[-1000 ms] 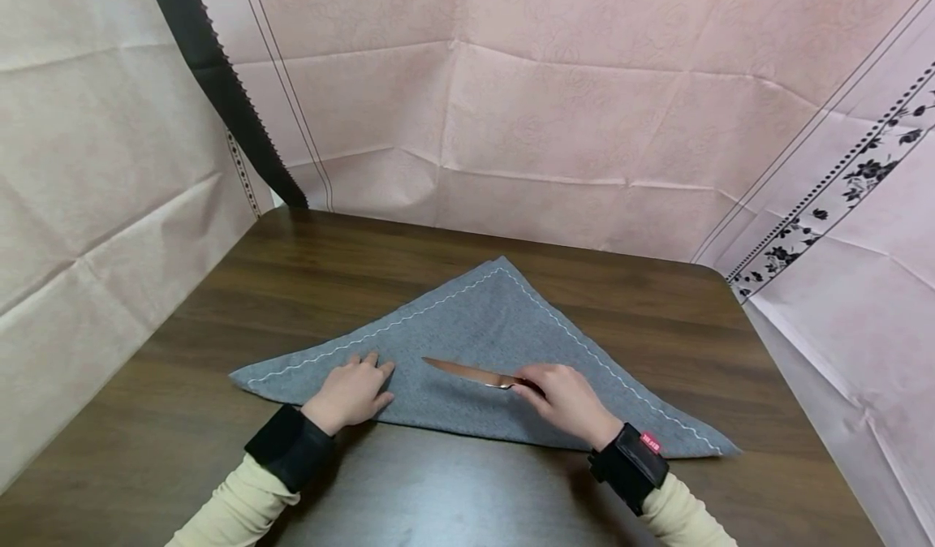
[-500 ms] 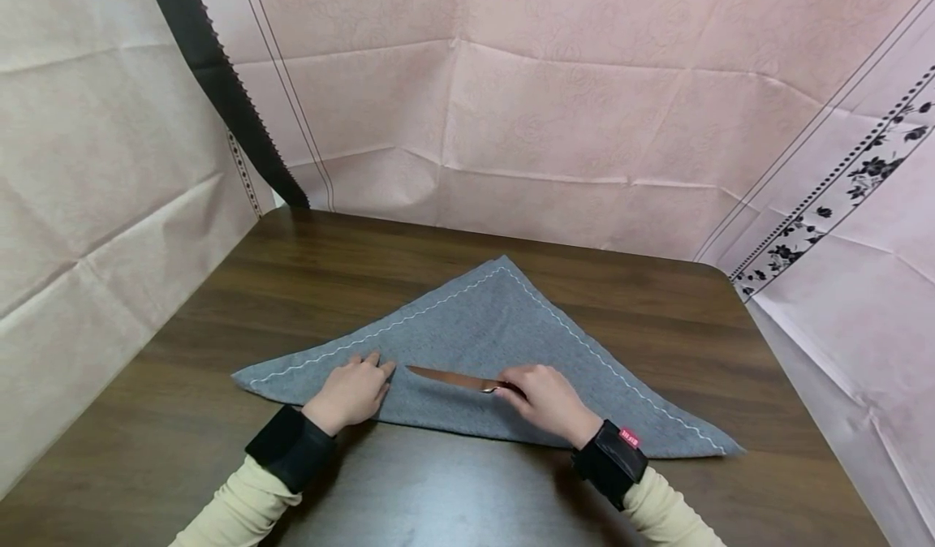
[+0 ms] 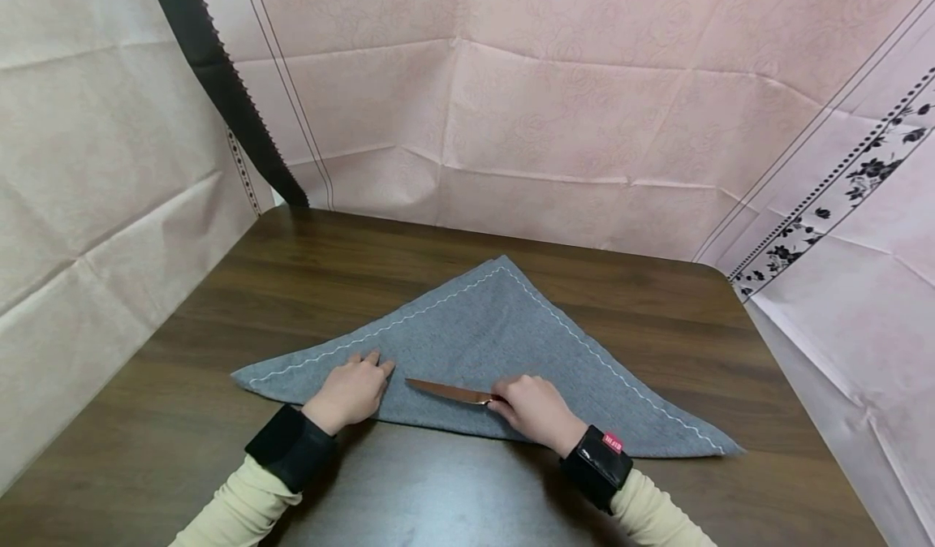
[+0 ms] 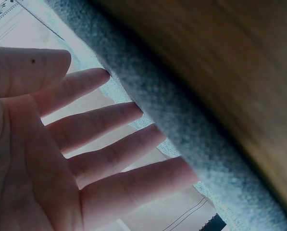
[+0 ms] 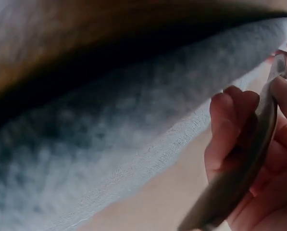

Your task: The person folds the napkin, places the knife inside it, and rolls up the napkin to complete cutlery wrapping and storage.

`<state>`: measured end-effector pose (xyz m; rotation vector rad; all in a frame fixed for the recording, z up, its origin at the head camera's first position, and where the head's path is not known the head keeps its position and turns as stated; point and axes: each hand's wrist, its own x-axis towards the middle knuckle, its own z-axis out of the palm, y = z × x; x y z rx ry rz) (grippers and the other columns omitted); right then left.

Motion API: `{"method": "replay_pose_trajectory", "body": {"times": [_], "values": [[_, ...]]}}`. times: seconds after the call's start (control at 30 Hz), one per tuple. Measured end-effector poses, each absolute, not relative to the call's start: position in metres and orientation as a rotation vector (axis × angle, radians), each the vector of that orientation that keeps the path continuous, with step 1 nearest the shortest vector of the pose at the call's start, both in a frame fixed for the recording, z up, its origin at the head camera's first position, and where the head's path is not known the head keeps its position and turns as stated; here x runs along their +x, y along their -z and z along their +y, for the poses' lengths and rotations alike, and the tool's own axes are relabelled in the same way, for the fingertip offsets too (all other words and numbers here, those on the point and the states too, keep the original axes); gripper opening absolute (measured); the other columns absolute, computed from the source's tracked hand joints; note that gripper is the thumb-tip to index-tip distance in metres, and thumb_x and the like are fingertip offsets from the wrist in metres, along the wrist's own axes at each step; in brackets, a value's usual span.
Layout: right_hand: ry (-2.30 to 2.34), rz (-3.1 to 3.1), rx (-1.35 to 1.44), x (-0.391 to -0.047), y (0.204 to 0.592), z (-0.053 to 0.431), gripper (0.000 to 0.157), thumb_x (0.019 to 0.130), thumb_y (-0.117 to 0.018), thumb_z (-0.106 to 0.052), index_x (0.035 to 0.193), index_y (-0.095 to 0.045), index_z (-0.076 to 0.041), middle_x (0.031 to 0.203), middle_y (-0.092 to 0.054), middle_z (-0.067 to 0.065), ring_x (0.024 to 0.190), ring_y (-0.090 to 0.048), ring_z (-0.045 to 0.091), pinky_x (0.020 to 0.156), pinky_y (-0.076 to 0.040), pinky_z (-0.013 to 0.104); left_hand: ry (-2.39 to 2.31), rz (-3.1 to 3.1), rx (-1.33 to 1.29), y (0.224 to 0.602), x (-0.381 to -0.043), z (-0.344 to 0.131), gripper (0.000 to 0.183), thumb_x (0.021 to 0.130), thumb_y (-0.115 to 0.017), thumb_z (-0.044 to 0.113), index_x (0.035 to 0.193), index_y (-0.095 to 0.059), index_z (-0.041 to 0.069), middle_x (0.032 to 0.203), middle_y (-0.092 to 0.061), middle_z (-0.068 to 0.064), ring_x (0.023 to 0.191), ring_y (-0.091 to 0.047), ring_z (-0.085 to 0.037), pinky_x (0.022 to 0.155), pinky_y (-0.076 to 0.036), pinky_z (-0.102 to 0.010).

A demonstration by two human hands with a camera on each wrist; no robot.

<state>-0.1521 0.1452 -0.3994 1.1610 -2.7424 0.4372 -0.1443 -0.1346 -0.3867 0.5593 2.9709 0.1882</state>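
A grey-blue cloth (image 3: 504, 328) with white wavy stitching lies folded into a triangle, its long fold toward the person. My left hand (image 3: 349, 391) rests on its left part with fingers spread; in the left wrist view the fingertips (image 4: 133, 109) touch the cloth. My right hand (image 3: 539, 409) grips a knife (image 3: 447, 390) by its handle, blade pointing left, low over the cloth near the front fold. In the right wrist view the dark knife handle (image 5: 244, 168) runs across the palm, the fingers curled round it. Part of the handle is hidden in the head view.
The cloth lies on a dark brown wooden table (image 3: 351, 247) with rounded far corners. Pink patterned sheeting (image 3: 555, 117) hangs behind the table and down both sides. A black strip (image 3: 226, 84) runs down the sheeting at the back left.
My right hand has moved left and then toward the person, taking the knife closer to the front fold. The left hand and the cloth stay where they were.
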Motion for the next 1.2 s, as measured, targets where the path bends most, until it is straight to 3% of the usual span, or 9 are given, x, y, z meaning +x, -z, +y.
{"method": "replay_pose_trajectory", "body": {"times": [0.43, 0.8, 1.2], "values": [[-0.149, -2.679, 1.165, -0.148, 0.403, 0.135, 0.013, 0.08, -0.069, -0.02, 0.069, -0.064, -0.013, 0.068, -0.056, -0.003, 0.06, -0.058, 0.012, 0.05, -0.046, 0.026, -0.168, 2.982, 0.569, 0.388, -0.145, -0.134, 0.03, 0.089, -0.056, 0.012, 0.116, -0.058, -0.001, 0.119, -0.05, -0.028, 0.103, -0.05, -0.044, 0.073, -0.047, -0.053], [0.085, -2.603, 1.147, -0.146, 0.408, 0.129, 0.011, 0.077, -0.071, -0.022, 0.07, -0.067, -0.014, 0.068, -0.054, -0.003, 0.061, -0.052, 0.013, 0.048, -0.045, 0.023, -0.136, 2.99, 0.564, 0.389, -0.145, -0.135, 0.035, 0.089, -0.058, 0.018, 0.118, -0.058, -0.001, 0.12, -0.05, -0.028, 0.106, -0.048, -0.045, 0.075, -0.046, -0.053], [0.026, -2.622, 1.141, -0.147, 0.408, 0.13, 0.01, 0.075, -0.072, -0.02, 0.071, -0.067, -0.012, 0.067, -0.052, -0.003, 0.06, -0.052, 0.013, 0.048, -0.045, 0.024, -0.134, 2.998, 0.58, 0.389, -0.144, -0.134, 0.038, 0.087, -0.06, 0.021, 0.117, -0.058, -0.003, 0.118, -0.051, -0.029, 0.103, -0.049, -0.046, 0.074, -0.046, -0.053]]}}
